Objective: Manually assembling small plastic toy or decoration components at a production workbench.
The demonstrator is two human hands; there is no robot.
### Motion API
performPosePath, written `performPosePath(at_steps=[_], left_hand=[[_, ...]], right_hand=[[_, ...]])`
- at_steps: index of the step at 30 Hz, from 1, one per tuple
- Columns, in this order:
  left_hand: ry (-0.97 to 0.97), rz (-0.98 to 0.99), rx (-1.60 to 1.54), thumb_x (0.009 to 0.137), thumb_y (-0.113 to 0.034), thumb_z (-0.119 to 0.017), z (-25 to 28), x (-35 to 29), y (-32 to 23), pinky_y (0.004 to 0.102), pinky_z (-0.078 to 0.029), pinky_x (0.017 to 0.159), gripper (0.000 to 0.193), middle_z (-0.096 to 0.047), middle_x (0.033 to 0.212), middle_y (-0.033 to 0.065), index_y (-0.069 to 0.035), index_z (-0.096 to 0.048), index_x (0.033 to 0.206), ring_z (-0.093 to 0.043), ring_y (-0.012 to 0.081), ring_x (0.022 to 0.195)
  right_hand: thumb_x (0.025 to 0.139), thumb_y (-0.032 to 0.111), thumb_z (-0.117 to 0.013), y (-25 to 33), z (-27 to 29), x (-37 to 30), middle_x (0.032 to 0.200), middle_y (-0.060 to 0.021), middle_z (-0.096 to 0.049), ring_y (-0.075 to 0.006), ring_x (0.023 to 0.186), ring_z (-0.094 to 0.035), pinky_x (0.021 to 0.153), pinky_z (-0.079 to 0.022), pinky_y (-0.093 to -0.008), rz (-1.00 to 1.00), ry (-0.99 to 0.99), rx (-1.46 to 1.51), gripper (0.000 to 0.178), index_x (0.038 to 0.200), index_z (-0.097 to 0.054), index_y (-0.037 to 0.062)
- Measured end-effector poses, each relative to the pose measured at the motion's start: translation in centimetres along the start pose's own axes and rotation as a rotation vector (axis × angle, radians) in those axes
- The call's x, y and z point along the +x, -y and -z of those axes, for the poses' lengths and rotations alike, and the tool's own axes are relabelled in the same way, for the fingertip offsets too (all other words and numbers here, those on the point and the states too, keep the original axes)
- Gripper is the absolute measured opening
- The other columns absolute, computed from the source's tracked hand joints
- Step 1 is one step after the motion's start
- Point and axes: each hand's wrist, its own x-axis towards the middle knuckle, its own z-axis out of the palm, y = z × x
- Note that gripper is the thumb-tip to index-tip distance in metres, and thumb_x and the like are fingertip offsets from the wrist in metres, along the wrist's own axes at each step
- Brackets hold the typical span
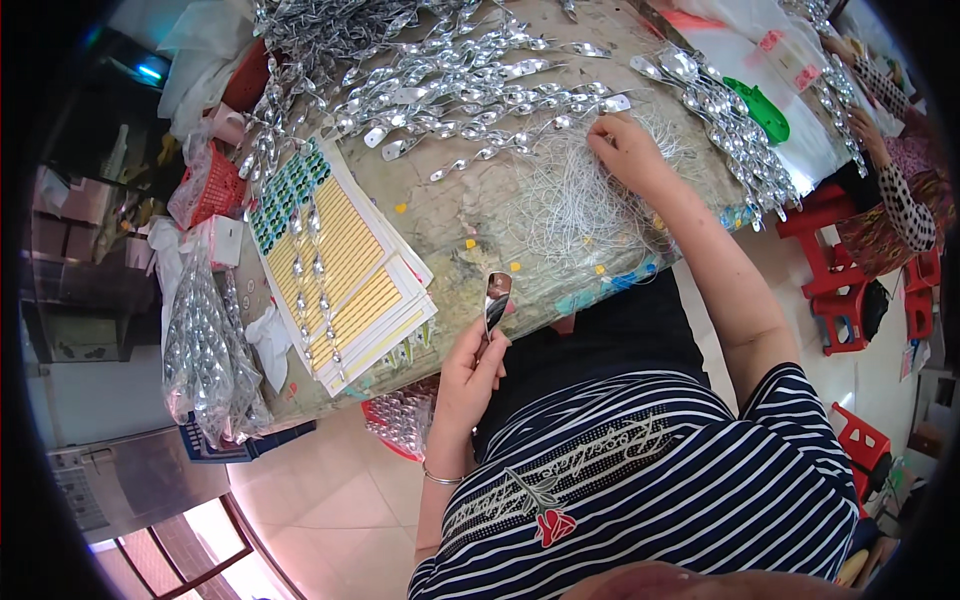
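No legible text. Striped shirt [690,500]: pale stylised lettering [585,460] across the front — can't make it out. Plastic packaging [800,125], upper right: red marks [770,41], too small to read. Yellow-rowed sheet [350,255]: fine rows — can't tell if text.

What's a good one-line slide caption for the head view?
Left hand holds a shiny silver strip; right hand is at a tangle of whitish threads on a cluttered worktable.

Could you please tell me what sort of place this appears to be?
It looks like a small hand-assembly workshop: twisted silver strips lie across a worn worktable, a tangle of pale thread sits near them, and a clear bag holds more strips.
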Motion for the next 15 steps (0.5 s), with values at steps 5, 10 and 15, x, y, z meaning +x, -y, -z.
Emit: performPosePath(at_steps=[5, 10, 15], left_hand=[[-0.016, -0.014, -0.036, 0.094, -0.014, -0.052, 0.3, -0.5, 0.7, 0.0155, -0.034, 0.048, 0.025, -0.048, 0.073, -0.0040, -0.003, -0.056, 0.117, -0.044, 0.0013, 0.057], [-0.023, -0.054, -0.064, 0.094, -0.014, -0.052, 0.1, -0.8, 0.4, 0.0152, -0.034, 0.048, 0.023, -0.049, 0.074, -0.0035, -0.002, -0.056, 0.114, -0.043, 0.0012, 0.056], [0.012, -0.031, -0.047, 0.094, -0.013, -0.052, 0.0, -0.9, 0.7, 0.0153, -0.034, 0.048, 0.019, -0.051, 0.075, -0.0030, -0.002, -0.058, 0.109, -0.044, 0.0014, 0.056]], right_hand=[[0.083, 0.020, -0.064, 1.2, 2.5, -0.5, 0.090, -0.0111, -0.060, -0.0220, 0.076, -0.058, 0.069, -0.046, -0.0314, -0.077, -0.026, 0.148, 0.021, 0.094, -0.065, 0.0030], [0.083, 0.025, -0.065, 2.4, 5.3, -0.5, 0.082, -0.0072, -0.060, -0.0167, 0.072, -0.057, 0.066, -0.044, -0.0287, -0.070, -0.053, 0.209, 0.026, 0.099, -0.066, 0.0044], [0.085, 0.020, -0.064, 4.5, 7.4, -0.6, 0.096, -0.0002, -0.062, -0.0068, 0.080, -0.051, 0.069, -0.039, -0.0221, -0.249, -0.013, 0.512, 0.019, 0.097, -0.064, 0.0059]])
